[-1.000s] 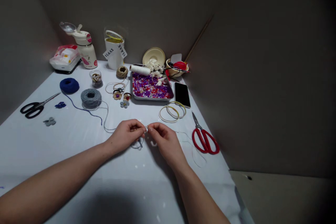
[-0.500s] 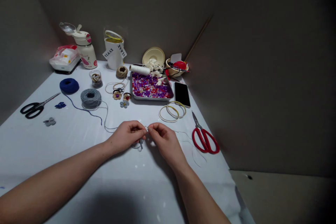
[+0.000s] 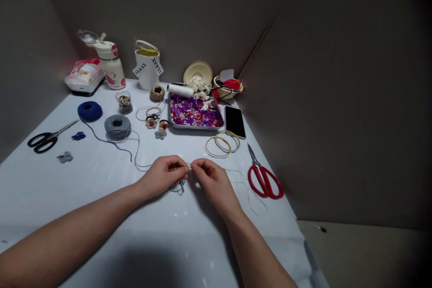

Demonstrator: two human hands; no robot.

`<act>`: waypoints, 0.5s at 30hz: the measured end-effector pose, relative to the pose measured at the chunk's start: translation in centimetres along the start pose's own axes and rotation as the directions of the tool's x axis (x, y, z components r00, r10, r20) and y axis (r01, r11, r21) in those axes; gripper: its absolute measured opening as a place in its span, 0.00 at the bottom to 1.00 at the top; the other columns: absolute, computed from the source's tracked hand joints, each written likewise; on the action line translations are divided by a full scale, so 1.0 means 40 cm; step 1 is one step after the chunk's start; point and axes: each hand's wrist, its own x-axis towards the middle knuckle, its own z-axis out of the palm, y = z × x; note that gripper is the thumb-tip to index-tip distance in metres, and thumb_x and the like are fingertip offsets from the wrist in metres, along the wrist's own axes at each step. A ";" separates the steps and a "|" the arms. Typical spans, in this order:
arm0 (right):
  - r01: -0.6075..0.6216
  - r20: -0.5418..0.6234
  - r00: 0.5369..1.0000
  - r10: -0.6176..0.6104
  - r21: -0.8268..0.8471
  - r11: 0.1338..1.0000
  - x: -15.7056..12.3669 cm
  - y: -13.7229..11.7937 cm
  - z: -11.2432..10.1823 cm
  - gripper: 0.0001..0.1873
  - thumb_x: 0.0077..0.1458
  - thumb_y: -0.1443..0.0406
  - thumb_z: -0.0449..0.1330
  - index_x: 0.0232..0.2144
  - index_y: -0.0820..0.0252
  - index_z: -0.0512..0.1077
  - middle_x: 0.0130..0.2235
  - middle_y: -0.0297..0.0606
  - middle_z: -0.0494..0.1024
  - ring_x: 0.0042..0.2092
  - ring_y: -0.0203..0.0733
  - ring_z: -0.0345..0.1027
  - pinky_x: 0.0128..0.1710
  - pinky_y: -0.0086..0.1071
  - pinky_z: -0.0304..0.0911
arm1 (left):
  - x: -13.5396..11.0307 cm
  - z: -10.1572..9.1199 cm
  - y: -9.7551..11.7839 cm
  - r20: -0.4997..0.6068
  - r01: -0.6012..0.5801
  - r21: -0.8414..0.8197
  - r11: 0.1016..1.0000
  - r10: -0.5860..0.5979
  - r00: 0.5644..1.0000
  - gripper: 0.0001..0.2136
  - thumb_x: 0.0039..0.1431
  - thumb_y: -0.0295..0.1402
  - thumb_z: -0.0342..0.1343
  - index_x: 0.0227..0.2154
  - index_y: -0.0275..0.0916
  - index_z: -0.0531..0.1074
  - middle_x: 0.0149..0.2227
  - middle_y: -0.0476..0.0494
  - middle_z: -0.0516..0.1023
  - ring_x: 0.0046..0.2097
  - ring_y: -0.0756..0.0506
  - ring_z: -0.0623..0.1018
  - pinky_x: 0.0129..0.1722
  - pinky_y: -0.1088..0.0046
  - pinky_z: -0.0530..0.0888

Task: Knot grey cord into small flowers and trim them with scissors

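Note:
My left hand is closed in a pinch on grey cord, and a small loop of that cord hangs under its fingers. The cord runs back to a grey cord ball. My right hand pinches close beside it, fingertips almost touching the left ones. A tiny whitish bit shows between the two hands, too small to name. Thin pale thread trails from the right hand across the table. Red-handled scissors lie to the right of that hand.
Behind the hands stand a metal tray of beads and a phone, with hoops nearer. Leftward are a blue cord ball, black scissors, and grey and blue cord pieces. A bottle stands at the back.
The whole view has shifted very slightly. Both hands keep their pinch in nearly the same place, with hardly any movement at the fingertips.

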 end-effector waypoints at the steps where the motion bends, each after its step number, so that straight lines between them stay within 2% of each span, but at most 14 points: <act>1: 0.003 0.000 1.000 -0.003 -0.004 1.000 0.000 0.001 0.000 0.11 0.52 0.58 0.58 0.27 0.60 0.70 0.24 0.30 0.66 0.25 0.33 0.54 0.24 0.28 0.51 | 0.000 0.000 -0.001 -0.002 0.001 -0.004 1.000 -0.001 1.000 0.08 0.52 0.35 0.55 0.27 0.34 0.71 0.24 0.49 0.72 0.22 0.55 0.64 0.22 0.77 0.60; 6: 0.012 0.019 1.000 -0.012 -0.034 0.999 0.001 0.002 -0.003 0.11 0.53 0.58 0.56 0.26 0.60 0.68 0.23 0.30 0.66 0.25 0.34 0.54 0.25 0.28 0.51 | 0.001 0.000 -0.002 -0.003 -0.002 0.006 1.000 0.002 1.000 0.08 0.52 0.35 0.55 0.28 0.35 0.71 0.25 0.48 0.72 0.22 0.54 0.64 0.22 0.77 0.60; 10: 0.033 0.025 0.999 -0.031 -0.095 0.995 0.001 0.004 -0.005 0.11 0.54 0.58 0.55 0.27 0.60 0.68 0.23 0.30 0.64 0.25 0.34 0.54 0.25 0.29 0.52 | 0.003 -0.004 0.000 -0.069 -0.048 0.057 0.997 0.052 0.996 0.07 0.50 0.33 0.56 0.28 0.35 0.72 0.24 0.49 0.72 0.25 0.52 0.67 0.25 0.76 0.63; 15: 0.095 0.052 0.995 -0.086 -0.212 0.973 -0.007 0.001 -0.005 0.10 0.56 0.60 0.53 0.28 0.59 0.69 0.27 0.33 0.69 0.30 0.37 0.60 0.30 0.30 0.56 | 0.006 -0.011 -0.002 -0.072 -0.072 0.096 0.993 0.079 0.994 0.05 0.49 0.32 0.56 0.26 0.35 0.72 0.26 0.47 0.74 0.29 0.50 0.70 0.31 0.74 0.66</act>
